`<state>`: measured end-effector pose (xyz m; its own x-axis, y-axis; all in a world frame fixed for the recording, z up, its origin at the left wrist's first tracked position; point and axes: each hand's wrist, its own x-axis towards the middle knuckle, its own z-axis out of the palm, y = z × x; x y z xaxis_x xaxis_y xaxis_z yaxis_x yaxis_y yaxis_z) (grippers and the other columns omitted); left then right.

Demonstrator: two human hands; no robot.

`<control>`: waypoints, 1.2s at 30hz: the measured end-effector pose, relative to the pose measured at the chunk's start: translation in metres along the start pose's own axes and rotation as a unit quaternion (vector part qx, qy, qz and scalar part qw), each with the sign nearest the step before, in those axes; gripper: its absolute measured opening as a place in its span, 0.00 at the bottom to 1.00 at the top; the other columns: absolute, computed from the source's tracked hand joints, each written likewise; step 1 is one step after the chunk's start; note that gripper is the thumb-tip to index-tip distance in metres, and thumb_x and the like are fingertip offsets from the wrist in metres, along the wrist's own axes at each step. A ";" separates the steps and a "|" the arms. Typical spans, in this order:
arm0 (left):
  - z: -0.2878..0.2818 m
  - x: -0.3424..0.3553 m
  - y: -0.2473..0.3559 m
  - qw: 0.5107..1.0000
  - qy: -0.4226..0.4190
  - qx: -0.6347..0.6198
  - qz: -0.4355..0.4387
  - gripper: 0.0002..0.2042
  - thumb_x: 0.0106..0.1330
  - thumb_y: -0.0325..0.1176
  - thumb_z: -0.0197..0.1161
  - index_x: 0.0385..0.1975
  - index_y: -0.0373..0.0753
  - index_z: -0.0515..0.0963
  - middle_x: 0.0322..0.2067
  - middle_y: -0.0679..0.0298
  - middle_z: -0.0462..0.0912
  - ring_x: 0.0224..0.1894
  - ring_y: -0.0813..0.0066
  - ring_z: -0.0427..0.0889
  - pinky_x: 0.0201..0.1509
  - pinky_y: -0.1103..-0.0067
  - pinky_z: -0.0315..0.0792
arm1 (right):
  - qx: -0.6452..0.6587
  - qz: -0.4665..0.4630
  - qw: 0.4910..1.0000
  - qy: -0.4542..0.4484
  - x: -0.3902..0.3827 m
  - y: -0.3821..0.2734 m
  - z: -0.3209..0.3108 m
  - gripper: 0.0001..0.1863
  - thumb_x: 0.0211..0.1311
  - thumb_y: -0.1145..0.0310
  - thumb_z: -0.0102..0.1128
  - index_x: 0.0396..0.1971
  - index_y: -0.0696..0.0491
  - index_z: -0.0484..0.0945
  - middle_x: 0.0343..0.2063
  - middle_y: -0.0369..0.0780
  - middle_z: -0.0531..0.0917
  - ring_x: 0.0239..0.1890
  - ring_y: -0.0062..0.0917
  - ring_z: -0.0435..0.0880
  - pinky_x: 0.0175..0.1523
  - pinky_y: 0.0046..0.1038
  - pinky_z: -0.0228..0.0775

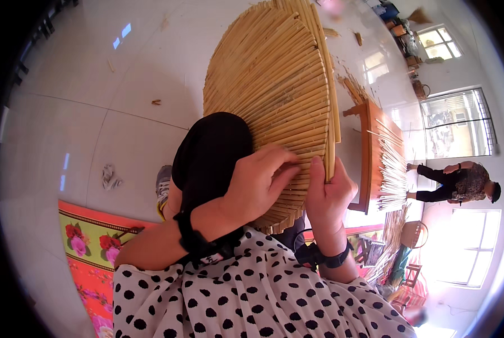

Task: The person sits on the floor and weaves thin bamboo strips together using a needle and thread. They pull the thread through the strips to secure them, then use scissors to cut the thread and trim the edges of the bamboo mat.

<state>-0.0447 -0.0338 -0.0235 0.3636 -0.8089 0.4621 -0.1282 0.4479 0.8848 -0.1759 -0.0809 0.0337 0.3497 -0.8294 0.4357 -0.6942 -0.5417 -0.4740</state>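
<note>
While beside one knee (215, 149), stick panel (271, 67), edge in right grip (329, 198)

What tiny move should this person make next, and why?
Perhaps press the stalks near the edge with the left hand: its bent fingers are right there, while the right hand grips the edge of the round panel, seemingly steadying it.

I see the left hand (260, 180) with bent fingers at the stick panel (271, 73), right hand (329, 194) pinching its edge, black-clad knee (215, 149) against it. Off right: wooden table (371, 169), pale loose sticks (394, 177) on top, another person (470, 181) near windows (457, 124).
</note>
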 end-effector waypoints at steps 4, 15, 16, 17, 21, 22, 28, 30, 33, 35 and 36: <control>0.010 0.008 -0.008 0.998 0.019 -0.017 0.065 0.08 0.56 0.20 0.67 0.35 0.33 0.79 0.26 0.58 0.76 0.27 0.67 0.78 0.29 0.79 0.72 | 0.009 -0.010 1.000 0.009 -0.001 0.003 0.001 0.14 0.61 0.68 0.61 0.21 0.58 0.70 0.12 0.47 0.72 0.13 0.40 0.74 0.21 0.33 0.64; -0.018 0.006 0.012 0.982 0.100 0.088 0.132 0.04 0.57 0.20 0.65 0.29 0.34 0.77 0.25 0.58 0.77 0.24 0.66 0.77 0.26 0.76 0.71 | -0.032 -0.008 0.999 0.007 -0.001 0.002 -0.001 0.15 0.63 0.68 0.59 0.20 0.58 0.70 0.11 0.46 0.71 0.13 0.39 0.72 0.20 0.33 0.63; -0.035 0.003 0.021 0.982 0.140 0.070 0.102 0.04 0.59 0.20 0.65 0.30 0.34 0.76 0.27 0.57 0.78 0.25 0.68 0.77 0.26 0.78 0.71 | -0.028 -0.005 0.999 0.015 -0.001 0.001 -0.001 0.15 0.63 0.68 0.59 0.20 0.57 0.69 0.11 0.46 0.70 0.12 0.39 0.71 0.20 0.33 0.62; -0.049 -0.003 0.025 0.979 0.184 0.057 0.068 0.04 0.60 0.20 0.65 0.31 0.34 0.76 0.29 0.57 0.78 0.26 0.71 0.78 0.27 0.80 0.71 | -0.017 0.006 1.000 0.016 -0.002 0.001 0.000 0.15 0.63 0.67 0.60 0.20 0.57 0.69 0.10 0.46 0.70 0.12 0.39 0.71 0.20 0.33 0.62; -0.057 0.003 0.024 0.985 0.072 -0.071 0.143 0.04 0.69 0.25 0.55 0.40 0.34 0.69 0.35 0.55 0.80 0.31 0.71 0.82 0.32 0.82 0.75 | 0.005 0.008 1.000 0.026 0.000 0.004 0.003 0.15 0.63 0.67 0.61 0.19 0.57 0.69 0.10 0.45 0.69 0.10 0.36 0.68 0.19 0.32 0.61; -0.051 0.005 0.031 0.984 0.055 -0.131 0.110 0.04 0.72 0.27 0.51 0.41 0.35 0.67 0.36 0.53 0.81 0.30 0.70 0.82 0.32 0.81 0.76 | 0.007 0.001 1.000 0.028 -0.001 0.004 0.003 0.16 0.63 0.67 0.61 0.19 0.57 0.69 0.10 0.45 0.69 0.10 0.36 0.68 0.19 0.32 0.61; -0.036 0.008 0.047 0.955 -0.020 -0.283 -0.083 0.05 0.76 0.32 0.44 0.40 0.38 0.64 0.25 0.57 0.80 0.26 0.73 0.82 0.26 0.83 0.74 | 0.020 0.014 0.999 0.025 -0.003 0.000 0.003 0.16 0.62 0.66 0.62 0.19 0.56 0.69 0.10 0.44 0.68 0.10 0.37 0.67 0.19 0.32 0.60; -0.052 0.010 0.049 0.938 -0.003 -0.331 -0.101 0.04 0.75 0.30 0.47 0.39 0.37 0.65 0.24 0.64 0.76 0.22 0.79 0.78 0.24 0.86 0.70 | 0.011 0.013 0.999 0.028 -0.004 0.002 0.003 0.16 0.62 0.66 0.62 0.19 0.56 0.69 0.09 0.44 0.68 0.10 0.37 0.67 0.19 0.32 0.60; -0.107 0.011 0.070 0.919 0.165 -0.345 -0.093 0.04 0.74 0.29 0.49 0.40 0.36 0.69 0.26 0.67 0.72 0.21 0.84 0.71 0.22 0.88 0.66 | 0.006 0.012 1.000 0.024 -0.005 0.004 0.001 0.16 0.62 0.66 0.63 0.19 0.56 0.69 0.09 0.44 0.68 0.10 0.37 0.67 0.18 0.32 0.60; -0.200 -0.002 0.071 0.904 0.148 -0.402 -0.002 0.05 0.73 0.29 0.50 0.42 0.35 0.71 0.30 0.67 0.74 0.22 0.86 0.66 0.23 0.89 0.63 | 0.011 0.014 1.000 0.024 -0.004 0.002 -0.004 0.16 0.61 0.67 0.63 0.19 0.56 0.69 0.09 0.43 0.67 0.10 0.37 0.67 0.18 0.32 0.60; -0.242 -0.012 0.084 0.915 0.127 -0.380 0.048 0.06 0.73 0.29 0.50 0.42 0.35 0.73 0.32 0.67 0.74 0.22 0.87 0.64 0.23 0.89 0.62 | 0.026 0.005 0.999 0.025 -0.003 -0.001 -0.001 0.16 0.61 0.67 0.63 0.18 0.56 0.68 0.09 0.43 0.67 0.09 0.36 0.66 0.18 0.32 0.60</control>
<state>0.1637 0.1053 0.0311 0.6001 -0.6801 0.4211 0.4732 0.7262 0.4986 -0.1769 -0.0783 0.0334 0.3101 -0.8282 0.4668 -0.6643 -0.5400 -0.5168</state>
